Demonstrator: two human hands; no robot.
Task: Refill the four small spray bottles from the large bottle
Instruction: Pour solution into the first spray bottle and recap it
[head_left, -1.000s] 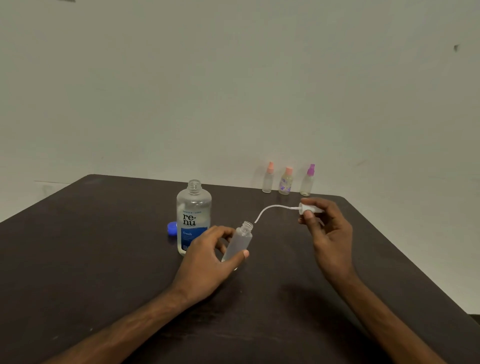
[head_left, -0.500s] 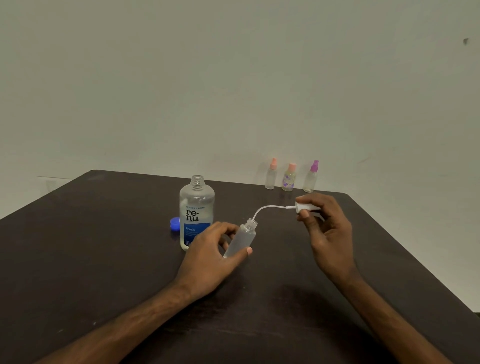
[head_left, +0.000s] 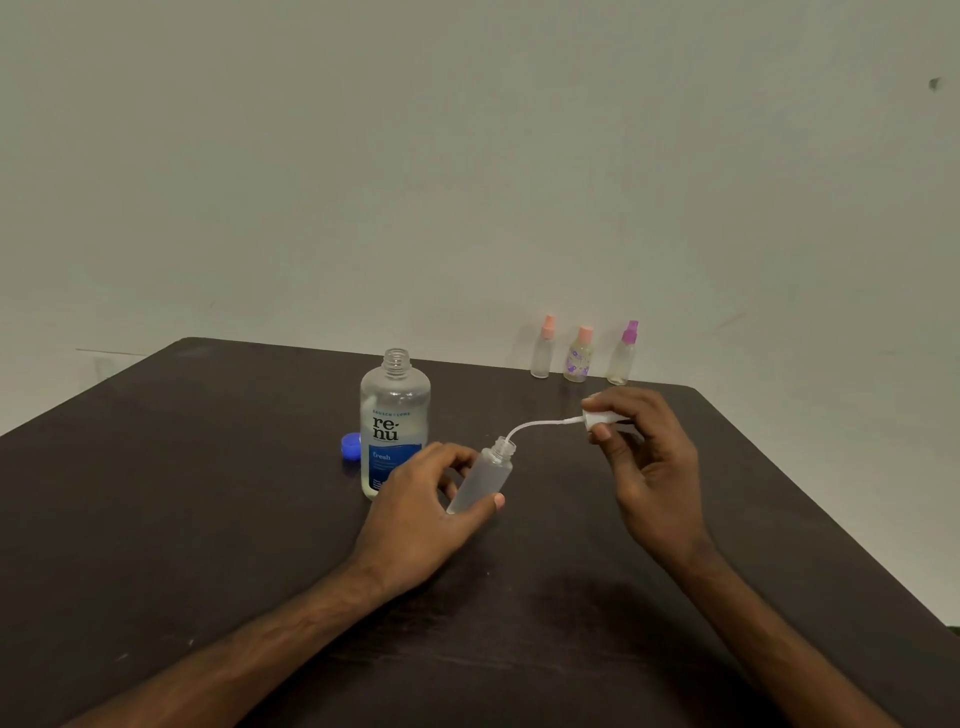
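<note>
Your left hand (head_left: 426, 499) grips the small bottle (head_left: 485, 478) tilted beside the open large bottle (head_left: 395, 415), your right hand (head_left: 649, 467) pinches the spray head (head_left: 597, 418); its curved tube (head_left: 530, 428) may snag the narrow neck and flick drops onto the bench (head_left: 208, 519).

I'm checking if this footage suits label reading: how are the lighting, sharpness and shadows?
Head view: dim, even light, no harsh glare; the large bottle label reads clearly; the three small bottles at the far edge look soft; the table carries only faint, soft shadows.
</note>
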